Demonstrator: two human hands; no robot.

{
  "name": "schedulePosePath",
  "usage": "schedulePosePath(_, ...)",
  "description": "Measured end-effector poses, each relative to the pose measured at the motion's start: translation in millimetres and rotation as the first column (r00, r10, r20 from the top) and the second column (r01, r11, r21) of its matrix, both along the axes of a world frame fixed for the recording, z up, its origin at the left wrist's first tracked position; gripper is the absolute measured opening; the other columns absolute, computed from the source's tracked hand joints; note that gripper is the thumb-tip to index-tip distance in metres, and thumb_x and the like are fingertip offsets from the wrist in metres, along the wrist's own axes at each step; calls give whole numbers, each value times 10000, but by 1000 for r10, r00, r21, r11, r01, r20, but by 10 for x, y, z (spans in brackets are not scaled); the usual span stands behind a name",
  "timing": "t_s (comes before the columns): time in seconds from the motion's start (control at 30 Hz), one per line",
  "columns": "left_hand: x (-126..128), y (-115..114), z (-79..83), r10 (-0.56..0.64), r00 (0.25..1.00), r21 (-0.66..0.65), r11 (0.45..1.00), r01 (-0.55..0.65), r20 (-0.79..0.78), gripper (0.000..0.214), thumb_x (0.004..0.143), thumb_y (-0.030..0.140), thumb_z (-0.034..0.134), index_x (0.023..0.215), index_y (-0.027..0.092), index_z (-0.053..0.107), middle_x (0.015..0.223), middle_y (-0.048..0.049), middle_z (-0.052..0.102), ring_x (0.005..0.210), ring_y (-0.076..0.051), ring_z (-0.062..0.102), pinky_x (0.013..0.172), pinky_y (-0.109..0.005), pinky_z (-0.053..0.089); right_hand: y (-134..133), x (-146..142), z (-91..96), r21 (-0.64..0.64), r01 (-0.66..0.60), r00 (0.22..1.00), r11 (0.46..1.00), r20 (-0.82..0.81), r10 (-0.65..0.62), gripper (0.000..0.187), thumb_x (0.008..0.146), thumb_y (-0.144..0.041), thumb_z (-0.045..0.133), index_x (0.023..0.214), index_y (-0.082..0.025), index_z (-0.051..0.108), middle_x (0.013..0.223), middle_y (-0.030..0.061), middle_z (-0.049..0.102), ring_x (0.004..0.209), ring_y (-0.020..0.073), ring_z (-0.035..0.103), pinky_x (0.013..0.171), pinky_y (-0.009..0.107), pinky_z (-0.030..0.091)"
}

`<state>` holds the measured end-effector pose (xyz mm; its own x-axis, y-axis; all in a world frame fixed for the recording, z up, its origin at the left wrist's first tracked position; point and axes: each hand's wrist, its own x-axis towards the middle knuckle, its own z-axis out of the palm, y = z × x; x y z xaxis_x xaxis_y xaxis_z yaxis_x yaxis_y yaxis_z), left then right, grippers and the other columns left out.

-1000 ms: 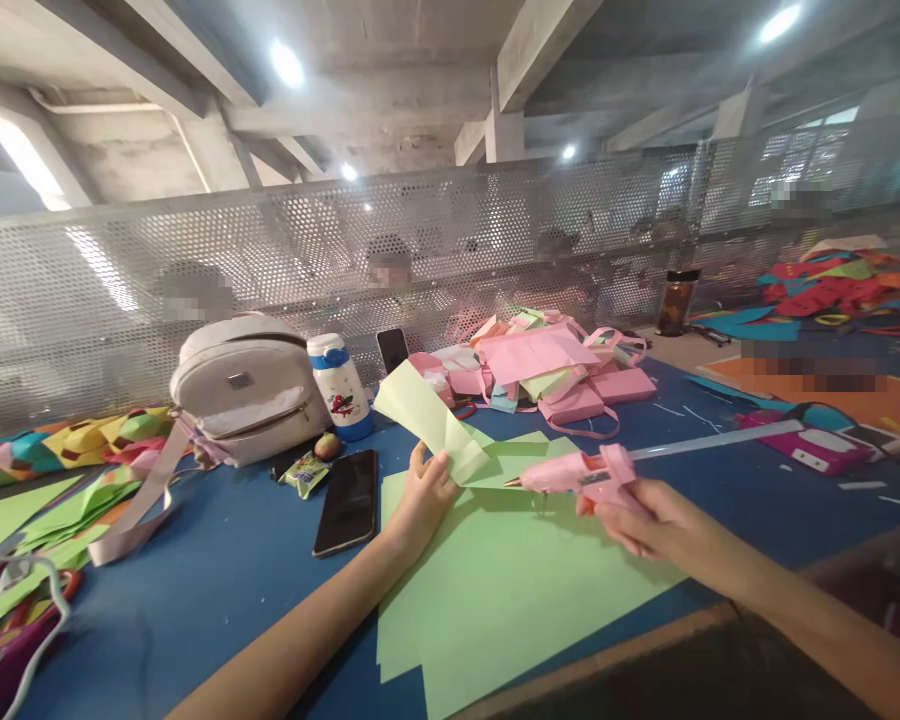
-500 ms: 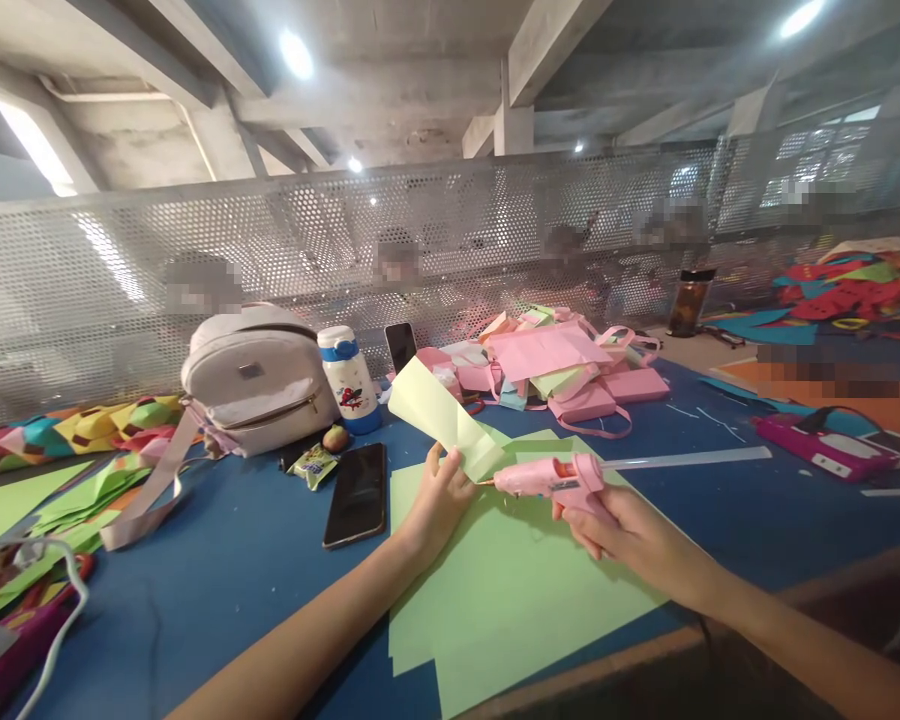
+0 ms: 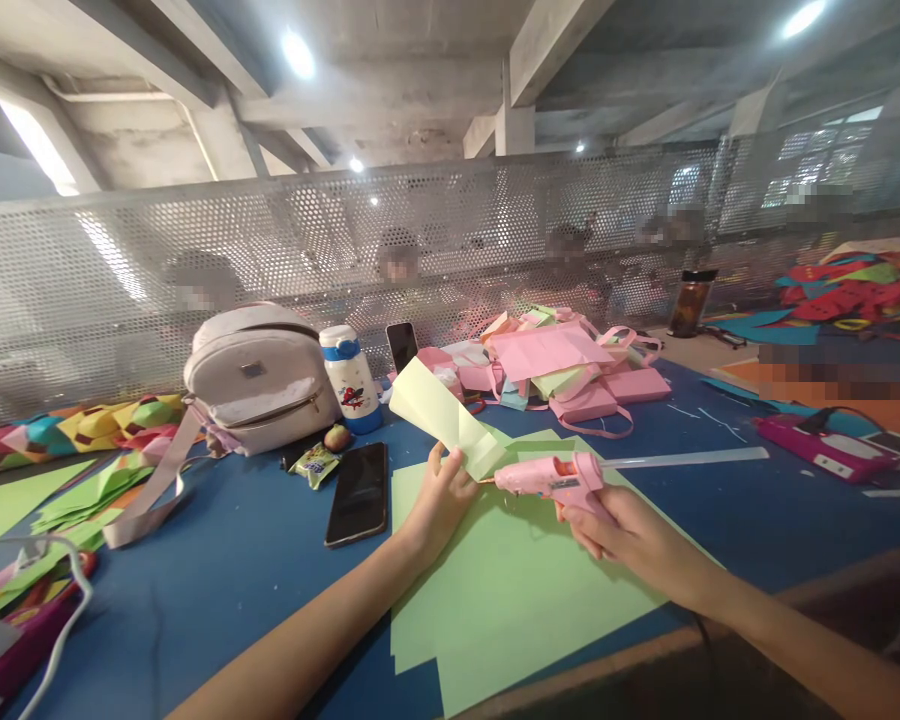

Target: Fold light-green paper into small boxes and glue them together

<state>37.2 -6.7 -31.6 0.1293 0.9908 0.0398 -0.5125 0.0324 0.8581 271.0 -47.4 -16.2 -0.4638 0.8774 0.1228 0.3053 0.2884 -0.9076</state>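
Observation:
My left hand [image 3: 439,500] pinches the lower end of a folded pale green paper strip [image 3: 439,412], which slants up and to the left. My right hand [image 3: 630,535] grips a pink glue gun [image 3: 551,477] with a clear glue stick [image 3: 682,459] jutting out behind it. The gun's nozzle points left and sits right at the strip's lower edge, beside my left fingers. Both hands hover over green paper sheets [image 3: 510,590] lying on the blue table [image 3: 217,570].
A black phone [image 3: 357,492] lies left of the sheets, with a snack packet [image 3: 311,463], a beige backpack [image 3: 259,378] and a white bottle [image 3: 350,377] behind it. Pink paper bags [image 3: 555,375] pile at the back. Another pink glue gun [image 3: 829,448] lies right. A perforated metal screen [image 3: 120,270] borders the table.
My right hand has brought the glue gun leftward until its nozzle reaches the strip held in my left hand. In the last half second little has moved.

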Motion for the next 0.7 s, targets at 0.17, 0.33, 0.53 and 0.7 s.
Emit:
schedulePosePath(0.17,-10,12,-16,-30,998,0,1000,30,57,576,793,481,738,1266,271,485,1278,-66,657,1161,-249,645,1079,-421,466,9,12,-30,20,1,999,1000,37,-2,548,934,-672,416,675,-193,478,584,-25,442,536,124,419,521,253,314)
schedulePosePath(0.33,-11,25,-34,-21,997,2,1000,21,75,570,787,472,748,1254,263,497,1257,-69,665,1133,-241,651,1044,-398,485,-2,5,4,41,5,998,999,66,-7,575,944,-671,390,622,-198,450,561,-25,429,519,123,417,524,262,302)
schedulePosePath(0.53,-13,15,-23,-19,997,3,1000,19,79,569,780,478,756,1242,265,500,1273,-71,656,1121,-238,655,1018,-383,505,-22,4,41,48,13,997,999,71,-17,561,956,-642,390,614,-200,444,560,-25,426,520,125,408,530,266,304)
schedulePosePath(0.7,-10,2,-4,-30,997,1,1000,30,69,636,776,493,757,1292,257,470,1289,-94,647,1157,-272,645,1056,-425,479,-24,29,22,45,9,998,999,58,-11,555,973,-612,391,607,-198,442,557,-29,425,515,118,397,530,266,288)
